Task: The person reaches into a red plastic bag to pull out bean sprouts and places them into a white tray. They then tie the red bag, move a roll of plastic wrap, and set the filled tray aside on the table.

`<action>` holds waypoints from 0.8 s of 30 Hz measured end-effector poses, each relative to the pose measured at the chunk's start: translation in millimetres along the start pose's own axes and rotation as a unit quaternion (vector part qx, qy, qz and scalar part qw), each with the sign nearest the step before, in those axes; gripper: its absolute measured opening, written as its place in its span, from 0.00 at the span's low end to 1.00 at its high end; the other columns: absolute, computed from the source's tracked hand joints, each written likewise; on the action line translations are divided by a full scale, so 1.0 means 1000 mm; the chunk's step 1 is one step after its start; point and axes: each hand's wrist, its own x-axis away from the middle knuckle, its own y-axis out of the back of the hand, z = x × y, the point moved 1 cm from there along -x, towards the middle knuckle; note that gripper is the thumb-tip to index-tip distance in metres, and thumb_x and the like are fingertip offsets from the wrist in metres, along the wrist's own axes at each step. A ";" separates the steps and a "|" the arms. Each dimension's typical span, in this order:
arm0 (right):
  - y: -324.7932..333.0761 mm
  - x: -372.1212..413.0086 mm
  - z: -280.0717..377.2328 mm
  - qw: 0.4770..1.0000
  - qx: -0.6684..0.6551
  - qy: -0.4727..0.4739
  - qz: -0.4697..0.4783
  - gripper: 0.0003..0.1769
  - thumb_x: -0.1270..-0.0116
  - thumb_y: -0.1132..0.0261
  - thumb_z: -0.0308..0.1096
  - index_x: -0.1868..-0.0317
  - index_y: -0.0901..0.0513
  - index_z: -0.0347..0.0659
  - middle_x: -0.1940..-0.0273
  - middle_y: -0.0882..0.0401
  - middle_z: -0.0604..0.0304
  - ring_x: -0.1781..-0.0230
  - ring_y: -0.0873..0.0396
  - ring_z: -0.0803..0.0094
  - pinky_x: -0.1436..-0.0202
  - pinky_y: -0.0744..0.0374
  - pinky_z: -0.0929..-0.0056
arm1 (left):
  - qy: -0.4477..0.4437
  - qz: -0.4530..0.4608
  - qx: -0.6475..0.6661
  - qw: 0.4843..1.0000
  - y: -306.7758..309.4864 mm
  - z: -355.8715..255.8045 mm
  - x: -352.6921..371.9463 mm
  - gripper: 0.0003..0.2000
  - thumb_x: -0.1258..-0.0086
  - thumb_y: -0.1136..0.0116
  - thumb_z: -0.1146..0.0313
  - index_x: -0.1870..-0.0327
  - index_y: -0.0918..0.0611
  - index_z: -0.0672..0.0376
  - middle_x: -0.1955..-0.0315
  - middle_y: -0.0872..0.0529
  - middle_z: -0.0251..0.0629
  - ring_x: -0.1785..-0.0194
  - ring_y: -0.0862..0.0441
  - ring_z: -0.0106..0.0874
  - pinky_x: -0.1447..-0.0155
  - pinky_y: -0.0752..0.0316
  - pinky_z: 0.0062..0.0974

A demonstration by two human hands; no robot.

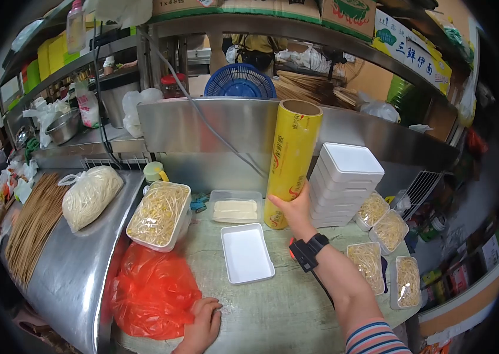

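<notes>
Upright on the table stands a tall yellow roll of cling film (292,159), and my right hand (294,207) is wrapped round its lower part. My left hand (203,321) rests on the table at the edge of a red plastic bag (152,289), its fingers lying loosely and holding nothing that I can see. Between the hands lies a white tray (247,253). Behind it sits a clear plastic container (235,206) with pale flat pieces inside. Right of the roll rises a stack of white trays (344,183).
Wrapped trays of bean sprouts (158,215) stand at the left; several more sprout packs (391,230) line the right edge. A tied bag of white strands (92,196) and long thin sticks (36,227) lie on the metal surface (75,283). A blue basket (239,81) sits behind.
</notes>
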 end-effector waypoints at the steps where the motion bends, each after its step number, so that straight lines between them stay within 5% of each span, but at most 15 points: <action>1: -0.003 -0.002 -0.005 1.000 0.000 -0.004 -0.002 0.51 0.52 0.19 0.33 0.32 0.41 0.36 0.43 0.26 0.50 0.41 0.25 0.60 0.38 0.25 0.66 | -0.048 -0.028 -0.038 0.998 0.004 -0.006 -0.005 0.08 0.35 0.39 0.78 0.56 0.22 0.62 0.57 0.18 0.41 0.52 0.22 0.36 0.46 0.27 0.31; 3: -0.008 -0.007 -0.011 0.999 -0.036 -0.005 0.007 0.50 0.51 0.19 0.34 0.32 0.41 0.36 0.42 0.26 0.49 0.41 0.24 0.59 0.38 0.24 0.66 | -0.096 -0.052 -0.074 0.991 0.003 -0.006 -0.008 0.08 0.33 0.38 0.77 0.56 0.22 0.63 0.62 0.17 0.37 0.56 0.21 0.27 0.50 0.26 0.27; 5: -0.009 -0.013 -0.010 1.000 -0.016 -0.009 0.011 0.51 0.50 0.19 0.35 0.32 0.42 0.36 0.43 0.26 0.48 0.40 0.25 0.58 0.37 0.25 0.65 | -0.060 -0.023 -0.032 0.997 0.000 -0.002 -0.004 0.09 0.33 0.40 0.77 0.54 0.22 0.64 0.55 0.18 0.41 0.49 0.21 0.33 0.42 0.28 0.34; 10: -0.001 -0.002 -0.021 0.999 0.034 0.027 0.008 0.48 0.46 0.22 0.39 0.32 0.41 0.35 0.44 0.25 0.46 0.39 0.26 0.56 0.35 0.27 0.63 | -0.013 0.008 -0.025 1.000 -0.001 -0.001 -0.003 0.10 0.38 0.40 0.79 0.56 0.21 0.61 0.53 0.20 0.45 0.48 0.23 0.44 0.41 0.29 0.37; 12: 0.018 0.021 -0.012 0.976 0.192 0.096 -0.026 0.41 0.42 0.25 0.40 0.35 0.36 0.33 0.45 0.26 0.45 0.39 0.27 0.55 0.38 0.27 0.60 | -0.018 0.006 -0.021 1.000 -0.002 -0.001 -0.002 0.10 0.38 0.40 0.80 0.56 0.21 0.61 0.54 0.20 0.44 0.48 0.23 0.44 0.41 0.30 0.37; 14: 0.037 0.060 -0.006 0.977 0.175 0.087 0.088 0.34 0.37 0.29 0.42 0.37 0.32 0.33 0.48 0.23 0.48 0.46 0.23 0.56 0.46 0.24 0.60 | -0.023 0.004 -0.030 0.999 -0.002 -0.001 -0.001 0.11 0.38 0.40 0.80 0.56 0.22 0.61 0.54 0.20 0.45 0.48 0.23 0.45 0.41 0.30 0.37; 16: 0.043 0.105 0.033 0.943 0.220 -0.079 0.236 0.32 0.36 0.32 0.46 0.39 0.30 0.33 0.56 0.18 0.50 0.56 0.18 0.56 0.55 0.22 0.58 | -0.027 0.000 -0.030 0.999 -0.003 0.001 0.000 0.11 0.38 0.40 0.80 0.56 0.22 0.61 0.54 0.20 0.45 0.48 0.23 0.45 0.41 0.30 0.37; 19: 0.036 0.149 0.017 0.914 0.235 -0.121 0.309 0.30 0.36 0.35 0.44 0.39 0.28 0.34 0.66 0.16 0.51 0.66 0.17 0.53 0.59 0.21 0.56 | -0.033 -0.006 -0.028 0.999 -0.003 -0.001 0.000 0.10 0.38 0.42 0.81 0.56 0.22 0.61 0.55 0.20 0.45 0.48 0.23 0.46 0.41 0.29 0.38; 24: 0.021 0.175 0.028 0.937 0.204 -0.100 0.267 0.29 0.39 0.38 0.37 0.39 0.27 0.34 0.70 0.17 0.49 0.67 0.17 0.51 0.60 0.22 0.54 | -0.030 -0.027 -0.029 0.999 -0.005 -0.001 0.003 0.09 0.38 0.43 0.81 0.57 0.23 0.61 0.57 0.19 0.45 0.50 0.22 0.46 0.43 0.27 0.38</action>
